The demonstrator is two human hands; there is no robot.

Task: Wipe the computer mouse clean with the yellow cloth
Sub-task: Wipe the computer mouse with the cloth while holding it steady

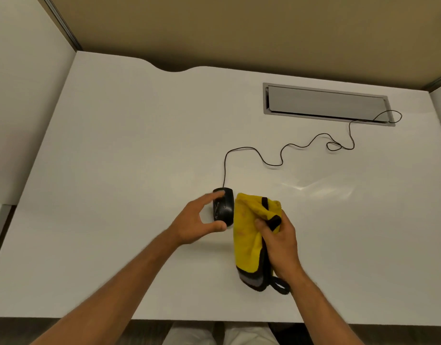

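Note:
A black wired computer mouse [225, 206] sits near the middle of the white desk [115, 145]. My left hand [197, 224] reaches around it from the left, forefinger on its far end and thumb at its near end, so it looks gripped. The yellow cloth [248, 235], edged in black with a grey band and a hanging loop, is bunched in my right hand [280, 242]. The cloth's left edge lies right beside the mouse, touching or almost touching it.
The mouse cable [284, 150] snakes back and right to a grey cable hatch [326, 104] set in the desk. Partition walls close the desk at the back and on both sides. The desk's front edge runs just below my forearms.

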